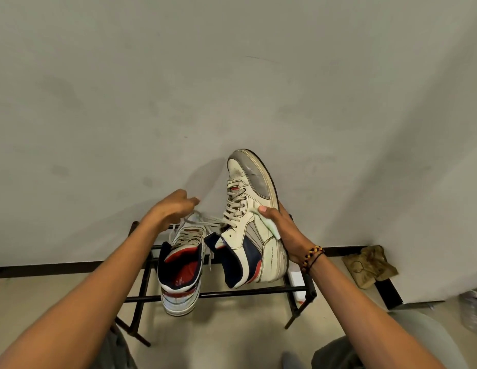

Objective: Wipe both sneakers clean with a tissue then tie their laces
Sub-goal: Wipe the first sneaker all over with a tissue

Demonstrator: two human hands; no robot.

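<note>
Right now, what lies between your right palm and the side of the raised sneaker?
In the head view, a pale tissue lies there, pressed by the right hand against the raised sneaker.

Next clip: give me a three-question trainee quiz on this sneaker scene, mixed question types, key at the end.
1. True or false: both sneakers rest on the black rack.
2. Which hand pulls the lace? A left, B right.
3. Fill in: the right hand holds the raised sneaker and a ____.

Key: 1 false, since the sneaker on the rack is the only one there; 2 A, the left hand; 3 tissue.
</note>
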